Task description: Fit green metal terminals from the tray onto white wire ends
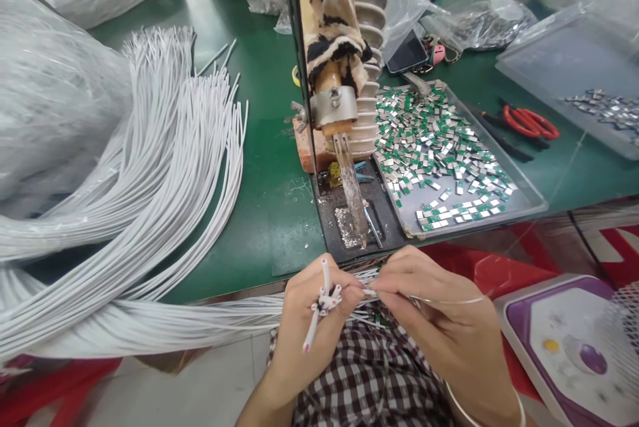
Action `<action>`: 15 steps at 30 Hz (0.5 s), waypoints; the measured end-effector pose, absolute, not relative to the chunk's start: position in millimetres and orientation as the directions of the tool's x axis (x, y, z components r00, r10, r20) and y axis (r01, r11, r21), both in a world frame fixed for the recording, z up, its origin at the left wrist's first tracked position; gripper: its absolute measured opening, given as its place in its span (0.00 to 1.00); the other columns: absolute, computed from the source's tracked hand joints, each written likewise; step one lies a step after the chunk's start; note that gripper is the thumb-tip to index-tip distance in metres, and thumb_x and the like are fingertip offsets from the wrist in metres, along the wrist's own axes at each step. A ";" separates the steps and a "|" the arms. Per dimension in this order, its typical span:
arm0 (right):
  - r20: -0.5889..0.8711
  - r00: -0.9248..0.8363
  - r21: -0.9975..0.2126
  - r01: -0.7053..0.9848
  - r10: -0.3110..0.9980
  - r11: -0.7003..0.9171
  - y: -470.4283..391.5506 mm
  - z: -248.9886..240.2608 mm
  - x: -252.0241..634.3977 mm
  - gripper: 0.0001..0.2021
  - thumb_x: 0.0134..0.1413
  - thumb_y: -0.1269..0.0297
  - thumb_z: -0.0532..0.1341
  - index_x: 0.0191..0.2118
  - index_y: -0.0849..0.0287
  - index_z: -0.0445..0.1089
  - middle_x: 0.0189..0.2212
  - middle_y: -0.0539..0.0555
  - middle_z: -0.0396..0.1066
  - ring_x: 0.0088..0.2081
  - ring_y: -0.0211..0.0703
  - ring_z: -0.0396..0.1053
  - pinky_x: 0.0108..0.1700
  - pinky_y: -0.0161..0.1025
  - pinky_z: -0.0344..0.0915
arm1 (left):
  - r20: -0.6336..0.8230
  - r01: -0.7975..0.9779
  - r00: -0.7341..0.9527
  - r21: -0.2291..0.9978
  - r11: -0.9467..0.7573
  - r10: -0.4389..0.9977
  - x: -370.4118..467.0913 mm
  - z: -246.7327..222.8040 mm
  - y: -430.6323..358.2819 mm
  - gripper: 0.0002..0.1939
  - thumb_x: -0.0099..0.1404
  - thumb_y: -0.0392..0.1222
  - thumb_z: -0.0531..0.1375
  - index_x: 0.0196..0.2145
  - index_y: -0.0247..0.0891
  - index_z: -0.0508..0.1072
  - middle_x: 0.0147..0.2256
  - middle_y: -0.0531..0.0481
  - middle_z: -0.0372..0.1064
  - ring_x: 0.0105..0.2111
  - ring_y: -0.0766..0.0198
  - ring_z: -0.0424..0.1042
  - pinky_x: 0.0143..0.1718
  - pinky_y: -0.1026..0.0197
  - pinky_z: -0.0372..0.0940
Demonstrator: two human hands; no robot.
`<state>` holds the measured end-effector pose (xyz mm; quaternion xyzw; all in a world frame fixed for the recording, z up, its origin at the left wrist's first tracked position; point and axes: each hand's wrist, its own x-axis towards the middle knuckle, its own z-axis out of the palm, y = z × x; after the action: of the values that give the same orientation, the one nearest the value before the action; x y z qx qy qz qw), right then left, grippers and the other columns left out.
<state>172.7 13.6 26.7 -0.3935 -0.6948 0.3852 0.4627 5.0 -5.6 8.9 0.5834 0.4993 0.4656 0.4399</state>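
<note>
My left hand [304, 320] is closed around several short white cable ends [327, 302], whose cut tips stick out of the fist. Its thumb and forefinger also pinch a thin white piece at the front. Closed in a pinch, my right hand [439, 310] meets the left fingertips on a small pale piece [369, 291], mostly covered by the fingers; its exact kind cannot be made out. Just beyond both hands, a soldering iron [349, 187] with a cloth-wrapped handle points down over a black base [332, 231]. Loose white cables lie across the lap behind the hands.
Thick bundles of white cables [200, 167] cover the table's left side. A clear tray [536, 204] on the right holds many small green-and-silver connector boards [424, 141]. Beyond it lie red-handled pliers [530, 122], a phone [407, 53] and another clear tray [589, 48] with metal parts.
</note>
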 end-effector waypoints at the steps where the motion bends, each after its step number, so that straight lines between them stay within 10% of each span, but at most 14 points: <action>1: 0.304 -0.271 -0.917 0.178 0.913 0.358 14.5 28.2 172.7 0.09 0.57 0.78 0.60 0.36 0.57 0.73 0.29 0.50 0.74 0.32 0.38 0.70 0.33 0.35 0.69 | 0.105 0.176 0.066 0.978 -0.115 0.992 5.7 8.7 -4.6 0.11 0.68 0.42 0.60 0.29 0.38 0.76 0.24 0.53 0.64 0.24 0.65 0.62 0.26 0.62 0.56; 8: 0.165 -0.234 -0.891 0.382 0.958 0.247 29.0 32.7 186.7 0.13 0.64 0.70 0.54 0.27 0.57 0.68 0.23 0.48 0.69 0.25 0.35 0.67 0.29 0.33 0.64 | 0.142 0.129 0.021 0.981 -0.143 0.990 6.7 3.6 -1.5 0.06 0.65 0.39 0.64 0.31 0.40 0.79 0.26 0.52 0.68 0.26 0.65 0.66 0.27 0.63 0.59; 15: 0.399 0.034 -0.370 0.920 0.916 0.127 99.8 2.2 211.2 0.09 0.61 0.68 0.57 0.33 0.59 0.74 0.32 0.58 0.76 0.37 0.51 0.71 0.36 0.44 0.63 | 0.144 0.114 0.034 0.983 -0.147 0.989 8.6 -1.0 1.9 0.06 0.65 0.36 0.63 0.35 0.43 0.81 0.34 0.49 0.71 0.34 0.62 0.70 0.35 0.63 0.63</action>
<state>211.2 99.8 2.2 -0.6607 -0.6950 -0.0036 0.2836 8.6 1.9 -1.0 0.5696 0.4840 0.4988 0.4387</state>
